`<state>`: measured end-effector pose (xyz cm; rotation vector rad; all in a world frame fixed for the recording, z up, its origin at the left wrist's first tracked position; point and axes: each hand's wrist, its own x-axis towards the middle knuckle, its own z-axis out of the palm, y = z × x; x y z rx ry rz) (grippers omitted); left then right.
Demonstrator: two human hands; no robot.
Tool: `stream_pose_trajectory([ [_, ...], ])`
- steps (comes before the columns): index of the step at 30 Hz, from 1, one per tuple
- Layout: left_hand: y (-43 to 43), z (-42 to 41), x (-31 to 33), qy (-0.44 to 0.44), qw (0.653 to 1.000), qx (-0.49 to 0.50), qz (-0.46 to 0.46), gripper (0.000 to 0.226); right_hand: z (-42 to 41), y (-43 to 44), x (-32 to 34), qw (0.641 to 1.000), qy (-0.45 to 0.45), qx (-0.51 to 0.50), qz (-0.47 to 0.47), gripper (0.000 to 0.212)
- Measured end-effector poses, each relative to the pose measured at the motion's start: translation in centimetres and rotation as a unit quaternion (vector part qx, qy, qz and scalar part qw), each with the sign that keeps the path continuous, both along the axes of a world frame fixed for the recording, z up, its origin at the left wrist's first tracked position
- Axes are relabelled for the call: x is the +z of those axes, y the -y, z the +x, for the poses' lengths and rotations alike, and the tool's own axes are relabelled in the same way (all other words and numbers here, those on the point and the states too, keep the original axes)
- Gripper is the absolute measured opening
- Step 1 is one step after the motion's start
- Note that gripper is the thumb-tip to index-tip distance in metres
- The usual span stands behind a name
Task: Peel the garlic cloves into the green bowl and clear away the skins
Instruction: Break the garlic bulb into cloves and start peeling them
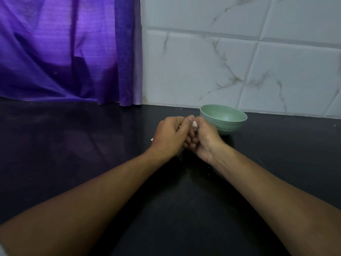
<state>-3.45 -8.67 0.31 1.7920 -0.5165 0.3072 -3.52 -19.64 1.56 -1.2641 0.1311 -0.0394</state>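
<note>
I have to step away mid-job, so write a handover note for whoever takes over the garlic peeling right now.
Hands: left hand and right hand are together, both gripping one garlic clove, just in front of the green bowl.
Done: no peeled clove shows in the visible part of the bowl.
Also: a white scrap shows at the left hand's outer edge; skin or clove, cannot tell.
Left: finish peeling, drop cloves in the bowl, clear skins off the counter.
</note>
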Motion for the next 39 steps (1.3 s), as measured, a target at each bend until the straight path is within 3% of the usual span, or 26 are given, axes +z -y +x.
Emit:
stream_pose_trajectory([
  [6, -3.6, 2.5, -0.5, 0.006, 0.994, 0.027, 0.109, 0.026, 0.6, 1.5, -0.5, 0.999, 0.016, 0.032, -0.012, 0.025],
  [11, -5.5, 3.7, -0.2, 0.038, 0.976, 0.084, 0.195, 0.008, 0.5, 2.3, -0.6, 0.996, 0.045, 0.052, -0.056, 0.019],
  [15, -5.9, 3.7, -0.3, 0.062, 0.961, 0.114, 0.245, 0.022, 0.1, 2.1, -0.5, 0.993, 0.057, 0.062, -0.079, 0.008],
  [18, -5.6, 3.3, 0.1, 0.098, 0.969, 0.119, 0.191, 0.020, 0.1, 2.2, -0.7, 0.993, 0.066, 0.067, -0.074, 0.010],
  [21, -5.0, 2.7, 0.3, 0.069, 0.990, 0.044, 0.112, 0.017, 0.1, 2.2, -0.8, 0.994, 0.074, 0.064, -0.052, 0.018],
  [24, -4.5, 2.6, -0.1, 0.046, 0.993, -0.003, 0.109, 0.017, 0.3, 2.4, -0.8, 0.993, 0.076, 0.082, -0.029, 0.031],
  [30, -5.0, 2.9, -0.4, -0.006, 0.998, -0.003, 0.060, 0.018, 0.1, 2.5, -0.8, 0.990, 0.082, 0.107, -0.047, 0.019],
  [35, -4.7, 2.9, -0.2, -0.006, 0.995, -0.046, 0.089, 0.036, 0.1, 2.6, -0.9, 0.991, 0.076, 0.105, -0.035, 0.023],
  [39, -4.8, 2.8, -0.2, -0.036, 0.997, -0.070, 0.026, 0.034, 0.1, 2.6, -0.7, 0.991, 0.076, 0.102, -0.035, 0.029],
])
